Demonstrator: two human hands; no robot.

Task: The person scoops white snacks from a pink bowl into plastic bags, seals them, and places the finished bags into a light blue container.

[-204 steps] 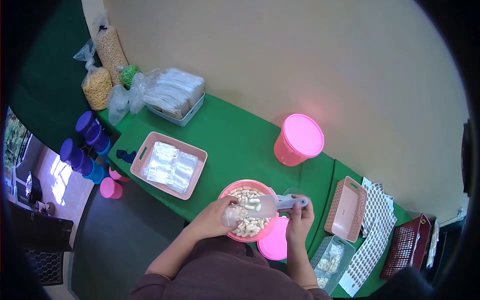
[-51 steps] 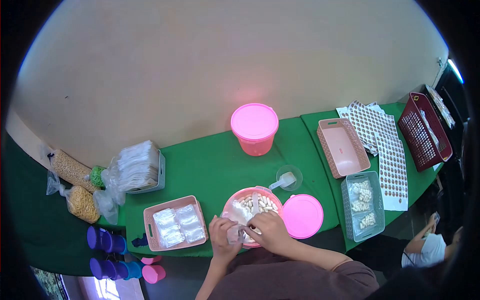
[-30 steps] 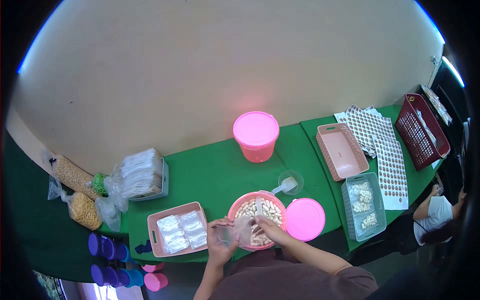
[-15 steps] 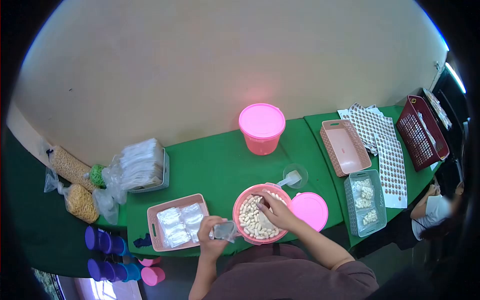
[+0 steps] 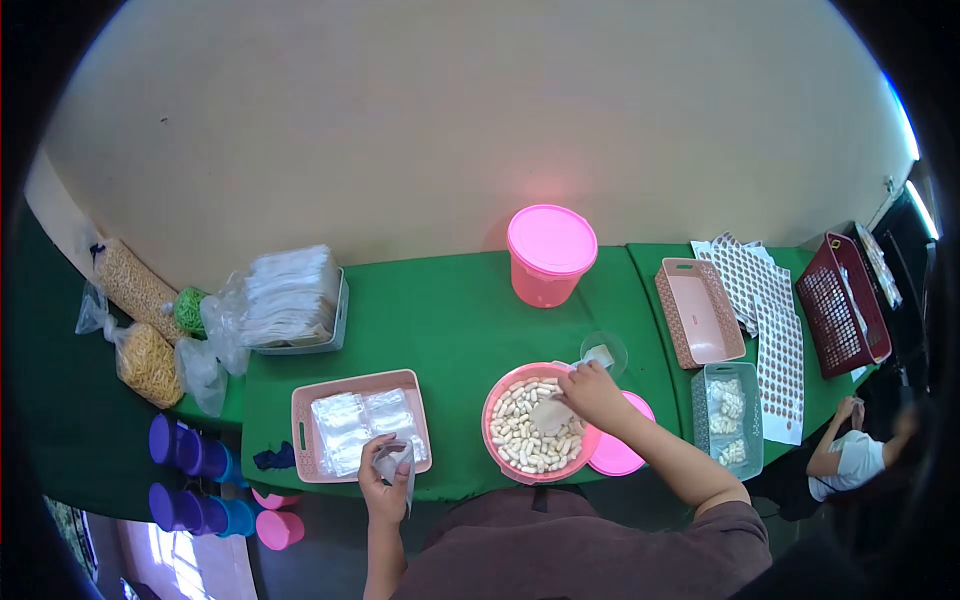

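My left hand (image 5: 383,487) is closed on a clear plastic bag (image 5: 398,462), held upright with its mouth partly open near the front edge of a pink basket (image 5: 424,425) of flat clear bags (image 5: 343,430). My right hand (image 5: 597,398) is over the right rim of a pink bucket (image 5: 490,440), its fingers bent together. What they hold, if anything, is hidden. Cream-coloured oblong pieces (image 5: 523,425) fill the bucket, with a pale rounded patch (image 5: 550,415) beside my fingers. Just behind that hand, a white scoop (image 5: 599,356) rests on a clear round dish (image 5: 618,350).
A pink lid (image 5: 615,457) lies right of the bucket, and a lidded pink bucket (image 5: 552,255) stands behind. At right are a pink basket (image 5: 701,312), a grey basket (image 5: 701,425) with filled bags, sticker sheets (image 5: 776,350) and a maroon basket (image 5: 843,310). Another person (image 5: 850,455) is beyond.
My right hand has moved from inside the bucket back and right to its rim. My left hand has drawn left, away from the bucket, with the bag. The head view has shifted slightly.
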